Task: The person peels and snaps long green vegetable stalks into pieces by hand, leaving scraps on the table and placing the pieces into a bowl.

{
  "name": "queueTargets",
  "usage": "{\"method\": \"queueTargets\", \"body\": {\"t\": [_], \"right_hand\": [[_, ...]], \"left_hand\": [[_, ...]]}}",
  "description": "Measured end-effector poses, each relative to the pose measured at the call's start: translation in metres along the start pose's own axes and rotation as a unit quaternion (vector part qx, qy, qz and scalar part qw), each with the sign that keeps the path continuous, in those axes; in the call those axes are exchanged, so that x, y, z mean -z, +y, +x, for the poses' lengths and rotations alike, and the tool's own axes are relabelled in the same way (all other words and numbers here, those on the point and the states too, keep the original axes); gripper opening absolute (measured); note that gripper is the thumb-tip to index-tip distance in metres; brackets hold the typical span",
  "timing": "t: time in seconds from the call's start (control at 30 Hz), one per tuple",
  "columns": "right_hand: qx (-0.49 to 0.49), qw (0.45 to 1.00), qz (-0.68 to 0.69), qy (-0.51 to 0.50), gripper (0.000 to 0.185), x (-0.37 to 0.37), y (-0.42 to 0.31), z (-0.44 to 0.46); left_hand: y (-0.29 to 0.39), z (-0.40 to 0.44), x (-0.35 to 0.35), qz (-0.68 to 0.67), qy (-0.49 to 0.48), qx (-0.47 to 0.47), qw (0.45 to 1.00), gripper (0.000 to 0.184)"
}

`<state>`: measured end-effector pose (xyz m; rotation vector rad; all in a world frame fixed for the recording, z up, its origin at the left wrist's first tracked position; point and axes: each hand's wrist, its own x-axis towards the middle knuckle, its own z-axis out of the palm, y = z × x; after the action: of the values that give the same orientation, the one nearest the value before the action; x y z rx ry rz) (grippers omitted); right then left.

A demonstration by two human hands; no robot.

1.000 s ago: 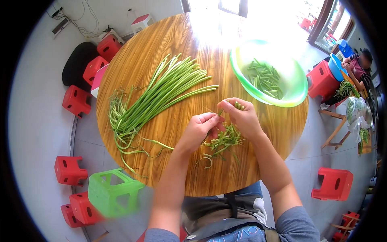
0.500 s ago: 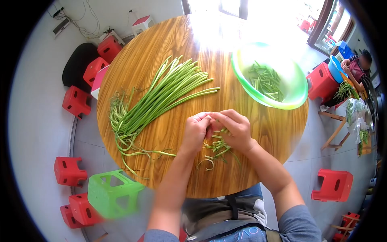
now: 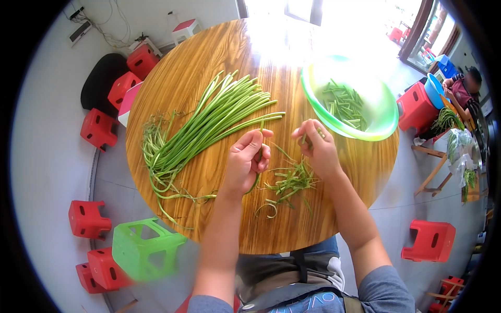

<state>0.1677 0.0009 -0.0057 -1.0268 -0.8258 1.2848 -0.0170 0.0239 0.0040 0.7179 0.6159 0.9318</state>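
My left hand (image 3: 247, 160) pinches a long green stem (image 3: 261, 125), whose tip sticks up above the fingers while its lower part trails beside the wrist. To its right, my right hand (image 3: 316, 143) is closed around some short green stem pieces (image 3: 320, 132). The hands are apart. Below and between them lies a small pile of green scraps (image 3: 290, 180). A large bundle of green stems (image 3: 209, 120) spreads over the left half of the round wooden table (image 3: 282, 232). Cut stem pieces (image 3: 345, 104) lie inside the green-rimmed bowl (image 3: 383, 130) at the right back.
Red stools (image 3: 99, 130) and a green stool (image 3: 136, 249) stand left of the table. Another red stool (image 3: 430, 240) is at the lower right. Farther right, a person (image 3: 463, 94) sits by a blue basin (image 3: 434, 89) and greens on a wooden-legged stand.
My hands were together and have moved apart, the left one to the left and the right one up and right. A stem tip now stands above my left fingers.
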Motion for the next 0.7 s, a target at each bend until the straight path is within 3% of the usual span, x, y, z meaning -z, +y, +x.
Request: {"method": "queueTargets", "body": {"t": [0.23,0.33,0.43,0.53,0.63,0.7], "right_hand": [[-0.092,0.97,0.211,-0.079,0.015,-0.002,0.01,0.001],[-0.082,0.981,0.151,-0.09,0.013,0.003,0.011,0.0],[-0.04,0.998,0.005,-0.053,0.014,-0.004,0.003,-0.003],[0.121,0.99,-0.076,-0.023,0.012,-0.009,0.019,0.0],[0.309,0.895,-0.311,0.081,0.013,-0.003,0.017,0.003],[0.376,0.842,-0.37,0.109,0.014,-0.002,0.013,0.002]], "left_hand": [[-0.011,0.003,-0.003,0.135,-0.018,0.022,0.99,0.025],[-0.011,0.001,-0.006,0.197,-0.015,0.014,0.98,0.024],[-0.009,-0.002,-0.013,0.26,-0.003,0.005,0.966,0.022],[-0.012,-0.002,-0.016,0.282,0.008,-0.002,0.959,0.021],[-0.016,0.001,-0.008,0.275,0.001,0.039,0.961,0.021],[-0.017,0.002,-0.007,0.257,0.0,0.055,0.965,0.022]]}}
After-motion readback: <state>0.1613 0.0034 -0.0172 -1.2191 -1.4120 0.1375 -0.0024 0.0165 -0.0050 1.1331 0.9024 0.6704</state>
